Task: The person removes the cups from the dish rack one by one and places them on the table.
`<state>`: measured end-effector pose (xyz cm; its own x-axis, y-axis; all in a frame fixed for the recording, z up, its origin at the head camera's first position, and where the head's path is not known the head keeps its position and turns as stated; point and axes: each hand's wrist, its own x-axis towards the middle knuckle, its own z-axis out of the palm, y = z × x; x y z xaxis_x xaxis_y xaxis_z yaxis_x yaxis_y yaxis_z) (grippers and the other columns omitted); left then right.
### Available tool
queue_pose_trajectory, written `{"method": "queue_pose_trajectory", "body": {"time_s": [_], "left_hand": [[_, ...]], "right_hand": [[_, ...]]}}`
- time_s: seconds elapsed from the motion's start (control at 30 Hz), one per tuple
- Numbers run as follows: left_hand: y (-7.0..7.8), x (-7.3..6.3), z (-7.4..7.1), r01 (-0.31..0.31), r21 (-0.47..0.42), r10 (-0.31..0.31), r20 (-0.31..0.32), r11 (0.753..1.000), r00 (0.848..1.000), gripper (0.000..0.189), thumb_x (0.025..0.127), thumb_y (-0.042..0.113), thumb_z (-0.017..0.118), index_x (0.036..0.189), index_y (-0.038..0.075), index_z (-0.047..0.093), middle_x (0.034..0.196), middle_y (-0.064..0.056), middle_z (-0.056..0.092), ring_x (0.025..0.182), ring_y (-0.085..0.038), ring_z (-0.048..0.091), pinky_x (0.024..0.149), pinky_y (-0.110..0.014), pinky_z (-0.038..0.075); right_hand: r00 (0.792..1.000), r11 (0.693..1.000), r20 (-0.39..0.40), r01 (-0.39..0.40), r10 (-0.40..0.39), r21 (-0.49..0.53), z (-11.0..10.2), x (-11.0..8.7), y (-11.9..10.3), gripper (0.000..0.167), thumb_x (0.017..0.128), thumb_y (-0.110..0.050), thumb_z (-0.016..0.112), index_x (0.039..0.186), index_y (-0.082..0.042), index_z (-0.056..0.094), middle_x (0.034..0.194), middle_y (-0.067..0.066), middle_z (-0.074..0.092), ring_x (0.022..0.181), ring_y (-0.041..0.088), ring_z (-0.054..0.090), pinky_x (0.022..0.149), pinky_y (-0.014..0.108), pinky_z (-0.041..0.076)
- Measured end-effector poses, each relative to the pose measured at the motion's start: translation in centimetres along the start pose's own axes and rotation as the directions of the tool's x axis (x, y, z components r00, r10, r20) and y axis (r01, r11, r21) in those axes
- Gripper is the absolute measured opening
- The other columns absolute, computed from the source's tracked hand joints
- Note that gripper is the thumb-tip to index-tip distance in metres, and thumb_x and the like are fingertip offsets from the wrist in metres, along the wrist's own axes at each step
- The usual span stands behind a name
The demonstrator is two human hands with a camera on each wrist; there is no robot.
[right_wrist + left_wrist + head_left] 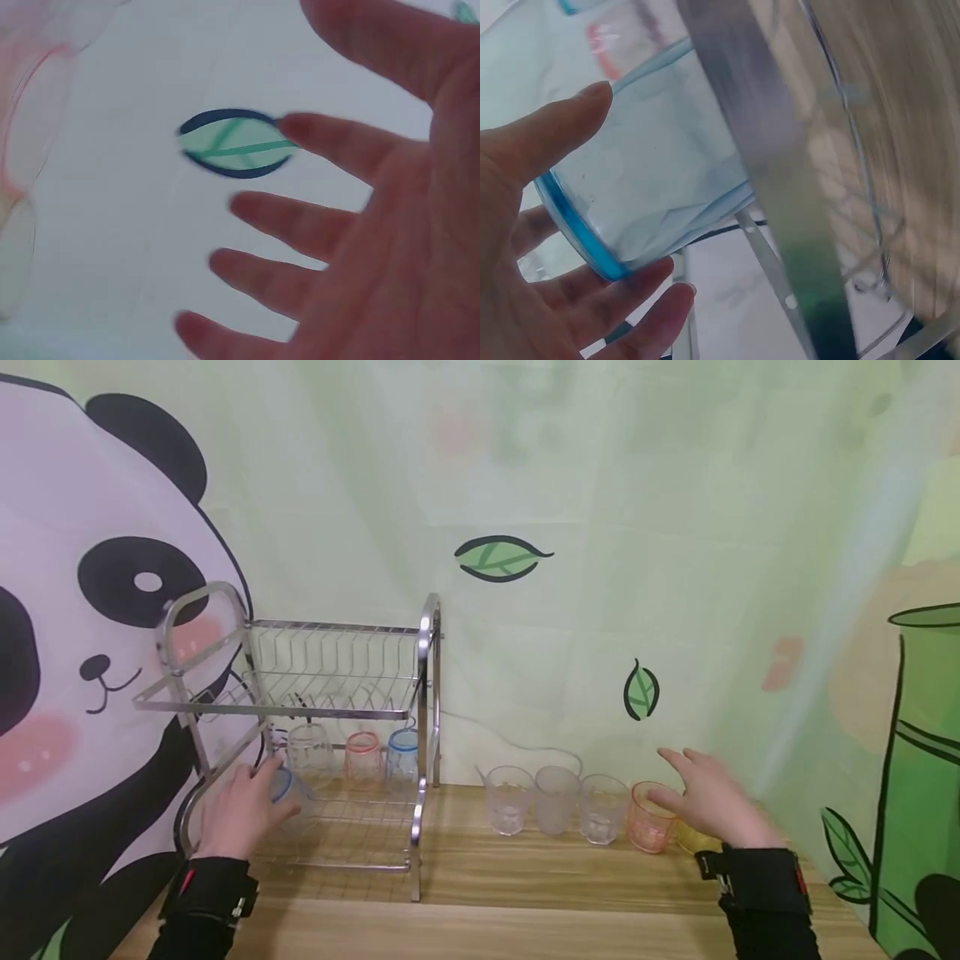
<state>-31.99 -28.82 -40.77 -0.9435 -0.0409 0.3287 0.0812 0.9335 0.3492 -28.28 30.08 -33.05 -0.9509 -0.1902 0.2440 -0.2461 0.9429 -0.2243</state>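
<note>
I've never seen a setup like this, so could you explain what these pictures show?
No machine here: a person works with two bare hands. The wide picture comes from a camera on the head; the close views come from cameras on each wrist. The left hand grips a transparent blue-rimmed cup at the lower tier of a silver metal rack. On the wooden surface stand three colourless transparent cups, a reddish transparent cup and a yellow cup, partly hidden by the right hand, which holds nothing.
</note>
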Motion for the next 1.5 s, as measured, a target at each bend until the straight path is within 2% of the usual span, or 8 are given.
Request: {"method": "queue_pose_trajectory", "body": {"time_s": [0.17, 0.3, 0.63, 0.73, 0.93, 1.17, 1.4, 1.5], "left_hand": [[1.1, -2.4, -0.1, 0.045, -0.125, -0.051, -0.038, 0.991, 0.998, 0.085, 0.082, 0.046, 0.076, 0.145, 0.003, 0.039, 0.123, -0.034, 0.043, 0.093, -0.047, 0.054, 0.061, -0.051, 0.045], [2.5, -3.8, -1.1, 0.063, -0.282, -0.080, -0.047, 0.957, 0.996, 0.093, 0.081, 0.058, 0.072, 0.148, 0.005, 0.036, 0.135, -0.033, 0.039, 0.109, -0.047, 0.048, 0.076, -0.056, 0.044], [5.3, -5.1, -4.8, -0.022, -0.475, -0.003, -0.051, 0.880, 0.999, 0.090, 0.080, 0.049, 0.078, 0.147, 0.008, 0.036, 0.134, -0.027, 0.044, 0.117, -0.045, 0.047, 0.084, -0.058, 0.047], [6.1, -5.2, -4.7, -0.026, -0.556, 0.049, 0.026, 0.831, 0.998, 0.088, 0.079, 0.045, 0.080, 0.146, 0.009, 0.035, 0.134, -0.027, 0.046, 0.117, -0.044, 0.051, 0.086, -0.053, 0.051], [9.3, -5.6, -3.2, -0.055, -0.731, 0.198, 0.112, 0.680, 0.974, 0.078, 0.076, 0.027, 0.085, 0.139, 0.009, 0.041, 0.130, -0.023, 0.052, 0.112, -0.037, 0.057, 0.084, -0.041, 0.055], [14.1, -6.3, -0.7, -0.085, -0.842, 0.367, 0.140, 0.533, 0.920, 0.074, 0.075, 0.018, 0.086, 0.134, 0.013, 0.043, 0.128, -0.021, 0.053, 0.108, -0.034, 0.060, 0.082, -0.039, 0.055], [17.8, -7.4, 1.7, -0.058, -0.908, 0.427, 0.138, 0.415, 0.894, 0.070, 0.077, 0.016, 0.085, 0.131, 0.018, 0.040, 0.131, -0.018, 0.049, 0.110, -0.035, 0.059, 0.079, -0.039, 0.056], [18.6, -7.7, 2.4, -0.015, -0.936, 0.418, 0.143, 0.351, 0.897, 0.069, 0.079, 0.013, 0.083, 0.130, 0.016, 0.037, 0.132, -0.018, 0.046, 0.109, -0.034, 0.059, 0.078, -0.039, 0.056]], "right_hand": [[0.999, 0.982, -0.031, 0.044, -0.039, 0.183, 1.0, -1.5, -2.6, 0.070, 0.095, -0.036, 0.064, 0.143, 0.008, 0.040, 0.138, 0.035, 0.043, 0.127, 0.052, 0.039, 0.099, 0.065, 0.035], [0.999, 0.962, -0.004, 0.047, -0.048, 0.270, 2.7, -2.3, -4.2, 0.072, 0.096, -0.041, 0.062, 0.145, 0.005, 0.038, 0.141, 0.031, 0.043, 0.129, 0.049, 0.040, 0.100, 0.063, 0.036], [0.993, 0.933, 0.029, 0.102, -0.119, 0.345, 4.3, -3.0, -6.7, 0.063, 0.095, -0.038, 0.065, 0.143, -0.002, 0.046, 0.141, 0.020, 0.050, 0.128, 0.040, 0.046, 0.101, 0.057, 0.039], [0.988, 0.927, 0.044, 0.120, -0.145, 0.356, 4.5, -2.9, -8.1, 0.062, 0.095, -0.039, 0.064, 0.144, -0.005, 0.047, 0.143, 0.016, 0.049, 0.131, 0.037, 0.044, 0.104, 0.056, 0.037], [0.967, 0.883, 0.062, 0.199, -0.247, 0.425, 5.7, -2.7, -11.7, 0.070, 0.093, -0.041, 0.066, 0.150, -0.012, 0.039, 0.149, 0.015, 0.042, 0.132, 0.036, 0.042, 0.106, 0.056, 0.035], [0.945, 0.720, 0.014, 0.239, -0.327, 0.652, 6.9, -2.7, -15.3, 0.102, 0.081, -0.041, 0.079, 0.156, -0.038, 0.009, 0.161, 0.002, 0.018, 0.134, 0.028, 0.040, 0.099, 0.048, 0.045], [0.937, 0.427, 0.065, 0.093, -0.342, 0.899, 7.6, -2.6, -16.8, 0.079, 0.087, -0.019, 0.076, 0.150, -0.036, 0.031, 0.146, 0.010, 0.034, 0.119, 0.032, 0.051, 0.088, 0.038, 0.053], [0.938, 0.260, 0.080, 0.011, -0.337, 0.965, 7.8, -2.5, -16.7, 0.072, 0.088, -0.014, 0.074, 0.148, -0.028, 0.036, 0.141, 0.016, 0.036, 0.118, 0.033, 0.050, 0.089, 0.041, 0.052]]}}
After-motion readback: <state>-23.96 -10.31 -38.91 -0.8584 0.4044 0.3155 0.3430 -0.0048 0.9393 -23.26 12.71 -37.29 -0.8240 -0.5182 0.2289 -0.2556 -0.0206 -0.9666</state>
